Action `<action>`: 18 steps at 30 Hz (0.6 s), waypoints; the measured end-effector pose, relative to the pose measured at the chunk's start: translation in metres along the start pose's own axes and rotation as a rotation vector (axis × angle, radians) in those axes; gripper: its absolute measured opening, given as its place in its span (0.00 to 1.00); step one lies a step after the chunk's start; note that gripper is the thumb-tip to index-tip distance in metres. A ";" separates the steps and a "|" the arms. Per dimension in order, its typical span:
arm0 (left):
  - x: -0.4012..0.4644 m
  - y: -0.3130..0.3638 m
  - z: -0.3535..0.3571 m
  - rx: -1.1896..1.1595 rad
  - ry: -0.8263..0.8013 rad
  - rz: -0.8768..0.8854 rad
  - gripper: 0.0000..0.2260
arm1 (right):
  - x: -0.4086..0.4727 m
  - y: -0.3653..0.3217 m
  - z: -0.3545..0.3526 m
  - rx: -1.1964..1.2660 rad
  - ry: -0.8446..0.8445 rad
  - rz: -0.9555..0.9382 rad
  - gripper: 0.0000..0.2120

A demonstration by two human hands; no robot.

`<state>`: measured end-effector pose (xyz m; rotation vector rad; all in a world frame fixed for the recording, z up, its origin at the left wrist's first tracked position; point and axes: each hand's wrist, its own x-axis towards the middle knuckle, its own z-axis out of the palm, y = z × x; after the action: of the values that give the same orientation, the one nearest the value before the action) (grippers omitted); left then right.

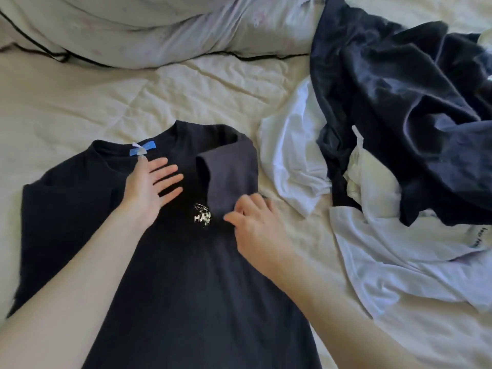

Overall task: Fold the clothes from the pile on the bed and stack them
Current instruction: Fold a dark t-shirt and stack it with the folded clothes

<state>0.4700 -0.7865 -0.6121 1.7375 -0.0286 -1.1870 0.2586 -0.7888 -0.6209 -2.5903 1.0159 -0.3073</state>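
A dark navy T-shirt [186,275] lies front-up on the bed, its neck with a blue label [142,149] toward the pillows. A small white print [203,215] shows on the chest. The shirt's right sleeve [230,177] is folded inward over the chest. My left hand [151,187] lies flat on the chest just below the collar, fingers spread. My right hand [253,225] pinches the lower edge of the folded sleeve with thumb and fingers. The pile [399,115] of dark and white clothes lies to the right.
Cream quilted bedding [80,102] covers the bed. Pale pillows [159,30] with dark piping lie along the far edge. White garments [399,262] from the pile spread toward the near right, close to the shirt's right side.
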 end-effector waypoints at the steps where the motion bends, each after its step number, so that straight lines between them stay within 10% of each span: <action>1: 0.004 0.009 0.002 0.033 -0.013 -0.002 0.21 | -0.008 -0.001 0.007 -0.018 -0.174 -0.033 0.12; 5: 0.023 0.021 0.032 0.472 -0.136 0.033 0.22 | -0.035 -0.002 0.018 0.268 -0.067 0.167 0.08; 9: 0.036 0.015 0.068 0.800 -0.223 0.115 0.18 | -0.029 0.011 0.012 0.788 0.011 0.991 0.18; 18: 0.060 0.017 0.103 0.705 -0.193 0.199 0.08 | 0.020 0.029 0.017 1.506 0.059 1.575 0.09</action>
<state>0.4353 -0.8978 -0.6442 2.1392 -0.8011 -1.2742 0.2605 -0.8188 -0.6459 -0.1919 1.5322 -0.4052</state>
